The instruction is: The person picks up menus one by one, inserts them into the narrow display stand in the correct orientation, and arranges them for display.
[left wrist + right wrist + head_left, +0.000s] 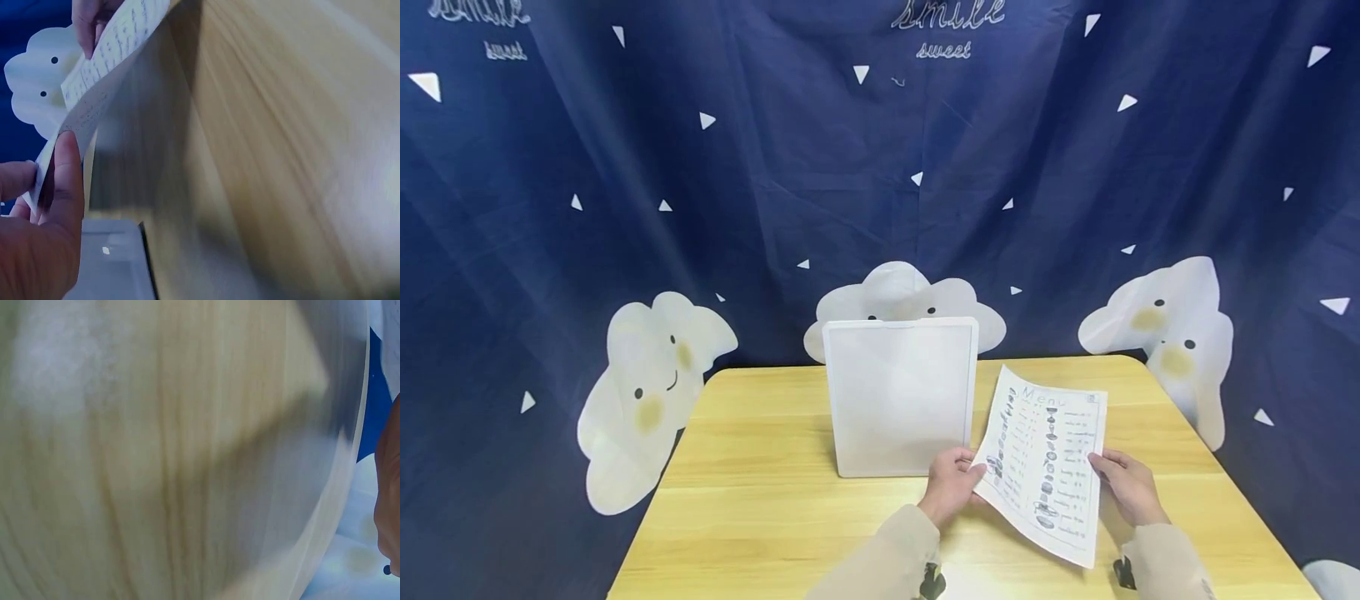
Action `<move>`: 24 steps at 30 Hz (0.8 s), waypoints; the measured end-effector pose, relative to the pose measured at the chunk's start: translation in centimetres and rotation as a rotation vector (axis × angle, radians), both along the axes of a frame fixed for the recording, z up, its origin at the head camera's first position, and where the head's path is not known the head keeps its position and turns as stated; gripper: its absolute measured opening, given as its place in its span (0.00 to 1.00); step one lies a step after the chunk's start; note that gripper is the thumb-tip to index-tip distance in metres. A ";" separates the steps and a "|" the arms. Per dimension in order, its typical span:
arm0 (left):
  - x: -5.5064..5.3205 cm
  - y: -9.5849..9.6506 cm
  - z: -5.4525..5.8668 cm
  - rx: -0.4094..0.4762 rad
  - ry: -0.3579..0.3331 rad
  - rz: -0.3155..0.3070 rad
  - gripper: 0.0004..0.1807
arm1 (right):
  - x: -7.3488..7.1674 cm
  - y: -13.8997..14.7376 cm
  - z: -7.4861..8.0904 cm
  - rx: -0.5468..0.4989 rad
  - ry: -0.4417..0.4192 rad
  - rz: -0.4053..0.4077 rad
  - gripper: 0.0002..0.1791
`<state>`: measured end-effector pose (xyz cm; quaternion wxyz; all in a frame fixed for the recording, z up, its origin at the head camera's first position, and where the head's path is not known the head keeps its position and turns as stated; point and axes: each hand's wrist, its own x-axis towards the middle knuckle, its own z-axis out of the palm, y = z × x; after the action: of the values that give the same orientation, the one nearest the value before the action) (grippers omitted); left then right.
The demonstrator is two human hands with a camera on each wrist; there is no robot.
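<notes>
A white paper menu (1037, 467), printed with text and small food pictures, is held up over the table with a bend along its length. My left hand (951, 486) pinches its left edge between thumb and fingers; in the left wrist view the left hand (47, 231) has the sheet between its digits. At the opposite edge my right hand (1129, 485) pinches the paper with its thumb on the printed side. Only a sliver of the right hand (389, 494) shows in the right wrist view. Left of the menu is a white rectangular board (901, 400).
The board stands near the back of the light wooden table (745, 500), close to my left hand. Behind the table hangs a dark blue curtain (820, 167) with white clouds and triangles. The sheet casts a shadow on the tabletop.
</notes>
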<state>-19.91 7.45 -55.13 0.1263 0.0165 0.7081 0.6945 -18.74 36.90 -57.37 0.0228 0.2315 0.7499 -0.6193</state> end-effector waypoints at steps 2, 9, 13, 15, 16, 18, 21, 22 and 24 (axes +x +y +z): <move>-0.2 -0.3 0.1 -0.037 0.028 0.018 0.05 | 0.1 0.1 0.0 -0.024 0.017 0.001 0.33; -0.8 -0.9 0.3 -0.111 0.072 0.038 0.05 | 0.5 0.5 0.2 -0.113 0.049 0.033 0.38; -0.8 -1.2 0.3 -0.112 0.072 0.040 0.05 | 0.4 0.6 0.5 -0.141 0.041 0.047 0.38; -0.8 -1.3 0.4 -0.118 0.080 0.038 0.05 | 0.2 0.7 0.7 -0.111 0.031 0.060 0.38; -0.8 -1.3 0.4 -0.116 0.075 0.038 0.05 | 0.0 0.7 0.8 -0.095 0.024 0.065 0.38; -0.7 -1.4 0.5 -0.121 0.082 0.034 0.05 | -0.2 0.8 0.9 -0.072 0.016 0.077 0.39; -0.7 -1.5 0.5 -0.126 0.094 0.025 0.06 | -0.4 1.1 1.1 -0.063 0.011 0.075 0.40; -0.6 -1.5 0.5 -0.125 0.095 0.024 0.06 | -0.4 1.2 1.2 -0.067 0.013 0.071 0.41; -0.7 -1.6 0.6 -0.131 0.106 0.025 0.06 | -0.4 1.3 1.3 -0.057 0.022 0.066 0.40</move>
<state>-20.59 5.83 -54.56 0.0810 0.0362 0.7580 0.6462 -19.17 38.23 -56.08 0.0415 0.1988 0.7395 -0.6418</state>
